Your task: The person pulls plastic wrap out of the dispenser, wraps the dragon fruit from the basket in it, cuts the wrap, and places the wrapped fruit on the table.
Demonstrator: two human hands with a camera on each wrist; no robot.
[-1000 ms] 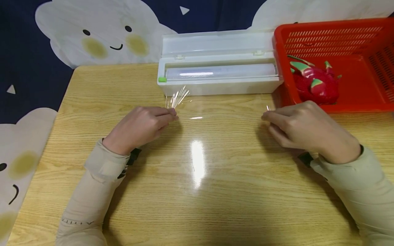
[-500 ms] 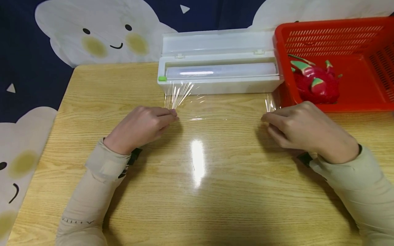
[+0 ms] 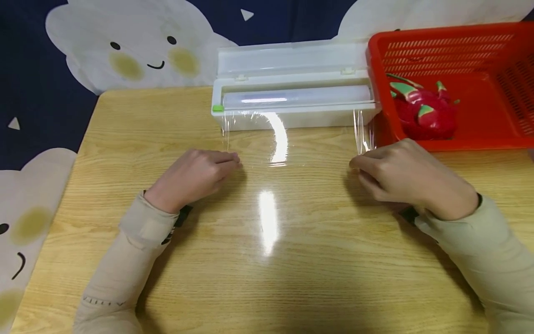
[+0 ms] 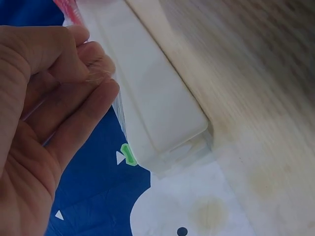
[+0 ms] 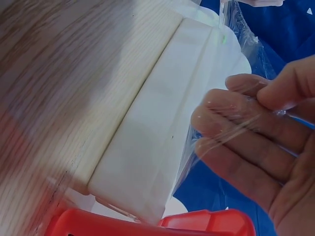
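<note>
Clear plastic wrap point(image 3: 280, 141) stretches from a roll point(image 3: 300, 96) in a white dispenser box point(image 3: 292, 120) toward both hands. My left hand point(image 3: 193, 178) pinches the film's left corner between thumb and fingers. The right corner is pinched by my right hand point(image 3: 410, 178). Wrinkles and bright glare show in the film between the hands and the box. In the left wrist view, a bit of crumpled film point(image 4: 98, 71) lies at the fingertips. Strands of film point(image 5: 231, 130) cross the fingers in the right wrist view. The box lid point(image 3: 292, 58) is raised at the back.
A red plastic basket point(image 3: 479, 144) stands against the box's right end, with a dragon fruit point(image 3: 429, 116) inside. A green slider point(image 3: 218, 108) sits at the box's left front. Wood-grain tabletop point(image 3: 317, 260) spreads in front, and a cloud-print cloth point(image 3: 146, 28) lies behind.
The film between hands and box shows differently: a wide glare band now appears at its middle, and the left-hand creases look straighter. The hands stay nearly in place.
</note>
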